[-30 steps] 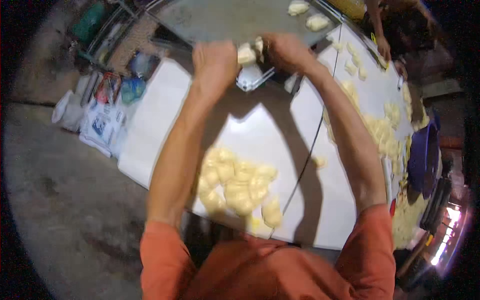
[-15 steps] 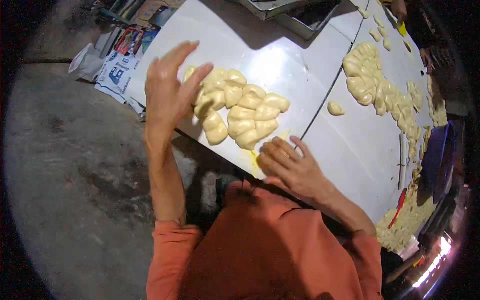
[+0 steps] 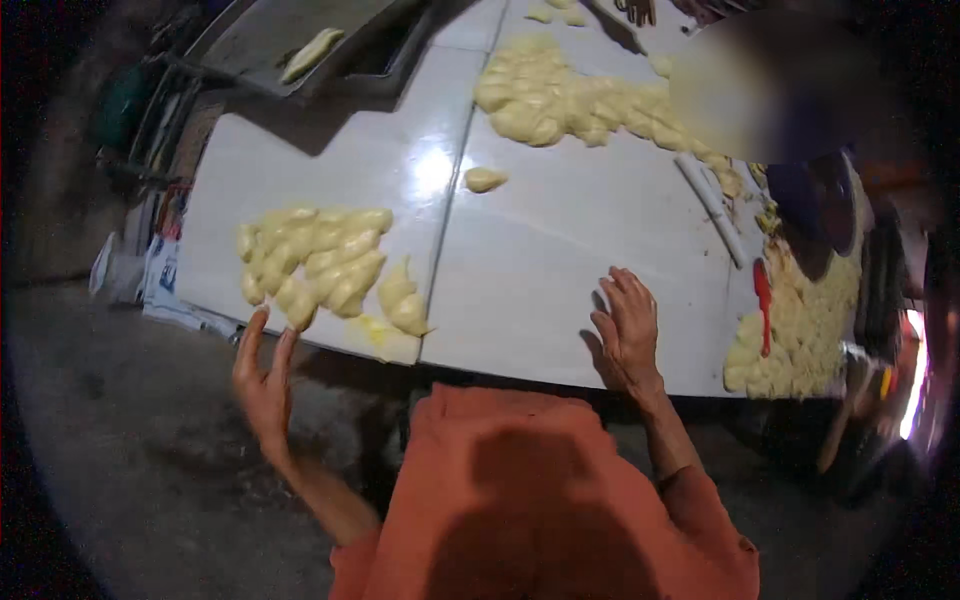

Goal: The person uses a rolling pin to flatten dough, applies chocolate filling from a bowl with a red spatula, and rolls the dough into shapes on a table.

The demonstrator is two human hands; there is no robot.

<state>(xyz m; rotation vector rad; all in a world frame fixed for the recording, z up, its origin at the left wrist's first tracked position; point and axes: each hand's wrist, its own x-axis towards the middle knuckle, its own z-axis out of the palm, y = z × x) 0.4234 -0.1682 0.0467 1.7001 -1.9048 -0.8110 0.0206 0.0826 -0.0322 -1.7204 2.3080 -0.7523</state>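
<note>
Pale yellow dough pieces (image 3: 318,258) lie pressed together in a cluster on the white table's left part. At its near edge is my left hand (image 3: 264,385), fingers apart, with fingertips by the nearest piece; whether they touch it I cannot tell. A smaller clump of dough (image 3: 401,300) sits just right of the cluster, beside a yellow smear (image 3: 375,332). My right hand (image 3: 628,325) is open over the bare table further right, fingers slightly bent and nothing in it. One lone dough piece (image 3: 484,180) rests beyond, just past the table seam.
A larger dough mass (image 3: 540,95) spreads at the far side. Metal trays (image 3: 290,45) stand far left, one holding a dough piece. To the right are a white rod (image 3: 712,210), a red tool (image 3: 763,300), more dough (image 3: 790,335) and a purple basin (image 3: 838,205). Another person's hand (image 3: 637,12) shows at the top.
The view has swung rightward. My right hand has left the dough's near edge and moved right; a small clump now shows there. My left hand has come from the cluster's left side to its near edge.
</note>
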